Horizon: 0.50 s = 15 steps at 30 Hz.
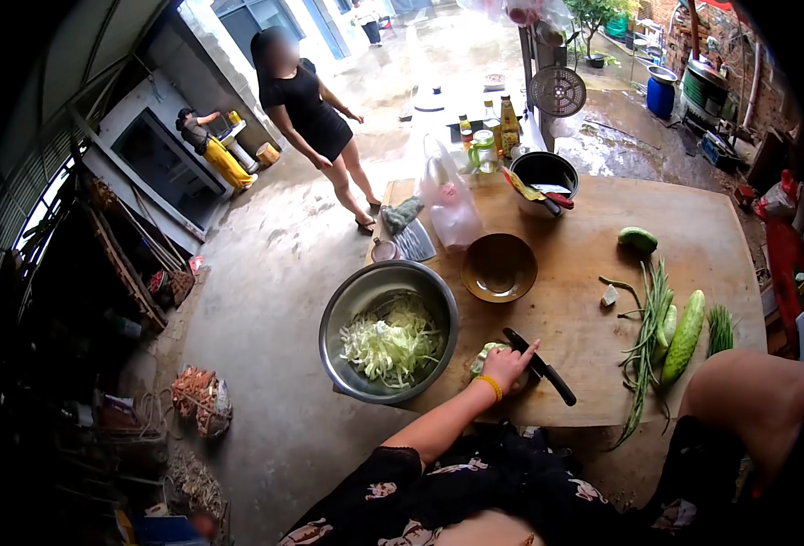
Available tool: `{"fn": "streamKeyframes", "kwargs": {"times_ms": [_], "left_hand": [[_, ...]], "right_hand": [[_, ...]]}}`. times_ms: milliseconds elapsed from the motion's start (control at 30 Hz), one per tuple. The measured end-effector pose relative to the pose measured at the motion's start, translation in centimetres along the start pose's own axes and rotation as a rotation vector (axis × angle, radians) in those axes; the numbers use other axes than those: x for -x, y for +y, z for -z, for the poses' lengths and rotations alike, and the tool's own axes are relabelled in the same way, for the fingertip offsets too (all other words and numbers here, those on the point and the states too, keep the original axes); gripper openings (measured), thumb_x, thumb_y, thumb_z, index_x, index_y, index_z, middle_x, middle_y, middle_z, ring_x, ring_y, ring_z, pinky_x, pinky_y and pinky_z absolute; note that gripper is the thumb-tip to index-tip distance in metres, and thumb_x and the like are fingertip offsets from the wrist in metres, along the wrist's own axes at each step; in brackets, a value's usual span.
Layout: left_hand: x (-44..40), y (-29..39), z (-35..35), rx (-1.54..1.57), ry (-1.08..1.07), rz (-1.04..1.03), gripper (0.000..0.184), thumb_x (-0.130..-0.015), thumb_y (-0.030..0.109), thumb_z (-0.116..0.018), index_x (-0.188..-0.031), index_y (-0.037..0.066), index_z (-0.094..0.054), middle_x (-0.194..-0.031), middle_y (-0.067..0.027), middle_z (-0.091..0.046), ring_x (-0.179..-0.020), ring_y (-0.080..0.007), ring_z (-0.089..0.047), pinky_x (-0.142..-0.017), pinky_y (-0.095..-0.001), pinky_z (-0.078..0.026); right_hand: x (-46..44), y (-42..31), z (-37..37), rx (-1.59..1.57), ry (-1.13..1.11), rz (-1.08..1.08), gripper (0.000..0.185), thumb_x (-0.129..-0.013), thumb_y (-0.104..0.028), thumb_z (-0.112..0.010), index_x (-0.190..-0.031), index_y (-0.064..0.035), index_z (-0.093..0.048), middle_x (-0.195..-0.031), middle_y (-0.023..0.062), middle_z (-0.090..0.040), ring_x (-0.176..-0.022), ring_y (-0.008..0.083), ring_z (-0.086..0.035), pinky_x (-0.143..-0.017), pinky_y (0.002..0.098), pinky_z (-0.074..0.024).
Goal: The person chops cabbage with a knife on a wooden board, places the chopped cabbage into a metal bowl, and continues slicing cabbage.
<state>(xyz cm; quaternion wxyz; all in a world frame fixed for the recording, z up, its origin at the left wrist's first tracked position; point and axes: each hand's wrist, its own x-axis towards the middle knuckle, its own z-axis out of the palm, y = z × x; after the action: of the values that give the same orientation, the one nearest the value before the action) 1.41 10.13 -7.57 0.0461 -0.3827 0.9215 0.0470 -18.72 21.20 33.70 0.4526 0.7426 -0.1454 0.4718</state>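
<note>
My left hand (506, 366), with a yellow band at the wrist, lies over the board beside a pale green piece of cabbage (487, 357). Its index finger is stretched out across the black knife (557, 382), which lies flat; the other fingers are partly hidden. Left of the hand stands a large metal basin (328, 350) holding shredded cabbage (393, 341). A brown bowl (499, 268) sits just beyond the knife. At the right edge my bent right arm shows close to the camera, its hand out of view.
On the wooden table (593, 237) lie long beans (652, 332), a cucumber (684, 337), a green gourd (638, 239) and chives (720, 329). Farther back are a plastic bag (452, 205), a black pot (546, 170) and bottles (508, 126). A person (306, 114) stands beyond the table; another (215, 150) works by the wall.
</note>
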Motion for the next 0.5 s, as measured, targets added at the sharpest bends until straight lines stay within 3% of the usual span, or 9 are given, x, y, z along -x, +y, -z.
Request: {"fn": "streamKeyframes", "kwargs": {"times_ms": [167,333,500], "left_hand": [[0.00,0.08,0.17,0.014,-0.046,0.018,0.109,-0.055,0.030,-0.075,-0.139,0.017,-0.006,-0.087,-0.0015,-0.057,-0.087,-0.0178,-0.053,-0.071,-0.0337,-0.038],[-0.01,0.07,-0.35,0.008,0.042,0.007,0.108,-0.053,0.031,-0.076,-0.138,0.016,-0.011,-0.081,-0.0016,-0.057,-0.077,-0.0177,-0.055,-0.067,-0.0336,-0.037],[-0.14,0.20,-0.09,0.002,0.001,0.041,0.108,-0.054,0.029,-0.076,-0.138,0.017,-0.010,-0.083,-0.0018,-0.058,-0.080,-0.0189,-0.056,-0.067,-0.0342,-0.038]], "right_hand": [[-0.21,0.07,-0.15,-0.010,0.004,0.016,0.025,-0.082,-0.021,-0.048,-0.093,0.0019,-0.049,-0.089,0.0144,-0.050,-0.078,0.0214,-0.051,-0.068,0.0315,-0.0437],[-0.27,-0.25,-0.29,-0.016,-0.003,0.034,0.028,-0.083,-0.023,-0.046,-0.095,0.0021,-0.047,-0.091,0.0146,-0.049,-0.078,0.0212,-0.051,-0.068,0.0313,-0.0439],[-0.39,0.37,0.36,-0.036,0.001,0.036,0.031,-0.083,-0.025,-0.044,-0.097,0.0023,-0.045,-0.093,0.0149,-0.048,-0.079,0.0211,-0.051,-0.067,0.0312,-0.0442]]}}
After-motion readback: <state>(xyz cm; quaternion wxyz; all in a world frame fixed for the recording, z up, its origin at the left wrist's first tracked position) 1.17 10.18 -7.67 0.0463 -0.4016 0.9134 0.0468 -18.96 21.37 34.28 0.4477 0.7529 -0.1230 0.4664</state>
